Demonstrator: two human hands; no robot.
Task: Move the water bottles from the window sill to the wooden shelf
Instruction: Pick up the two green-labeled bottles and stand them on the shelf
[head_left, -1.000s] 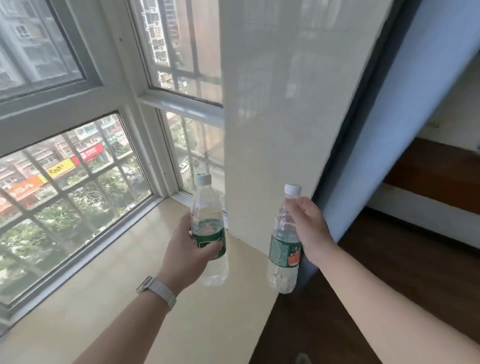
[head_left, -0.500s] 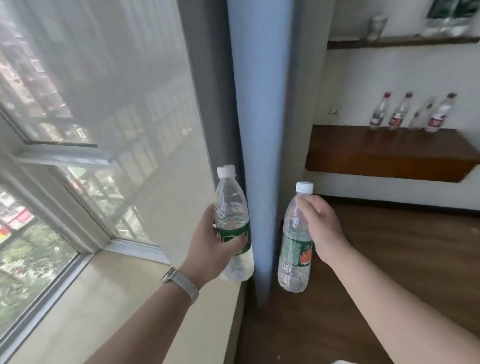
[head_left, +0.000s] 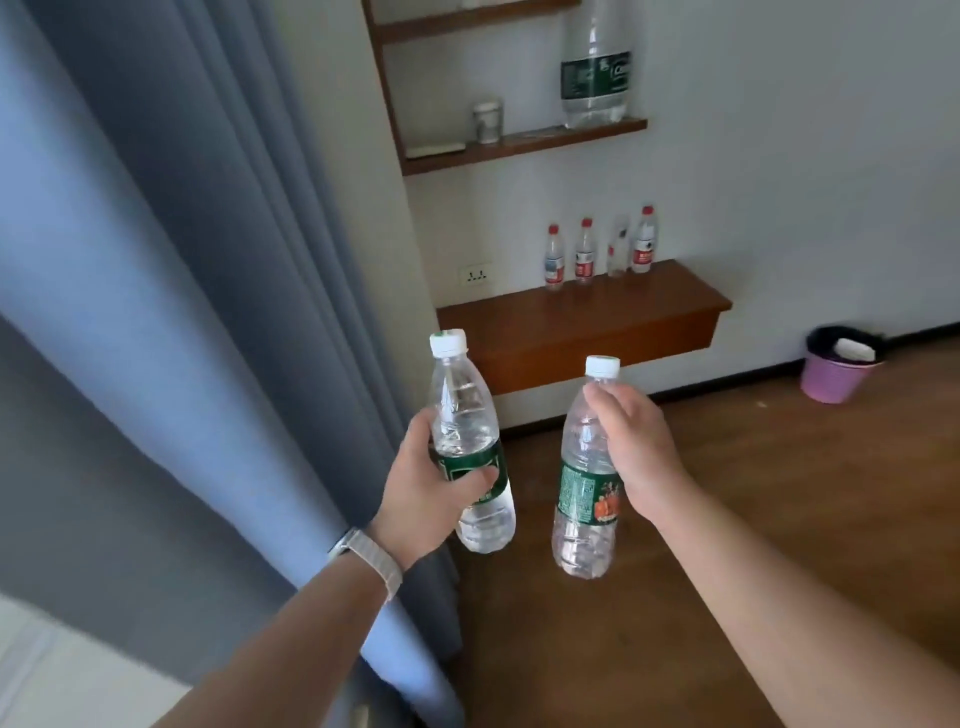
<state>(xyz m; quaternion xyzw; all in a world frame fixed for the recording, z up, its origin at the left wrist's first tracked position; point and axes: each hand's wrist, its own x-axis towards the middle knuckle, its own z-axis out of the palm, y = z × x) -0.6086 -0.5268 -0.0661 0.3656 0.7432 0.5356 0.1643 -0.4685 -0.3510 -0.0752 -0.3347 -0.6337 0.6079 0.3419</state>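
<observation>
The left hand (head_left: 423, 488) is wrapped around the green label of one water bottle (head_left: 470, 441), and the right hand (head_left: 631, 441) clasps the upper body of a second bottle (head_left: 584, 478) just under its white cap (both bottles upright and carried in the air). Both are held well short of the wooden shelf (head_left: 587, 322), below and in front of its front edge. Four small bottles (head_left: 597, 252) stand along the back of that shelf against the wall, a pink bin (head_left: 836, 374) sits on the floor to its right, and a blue curtain (head_left: 171, 291) hangs to its left.
</observation>
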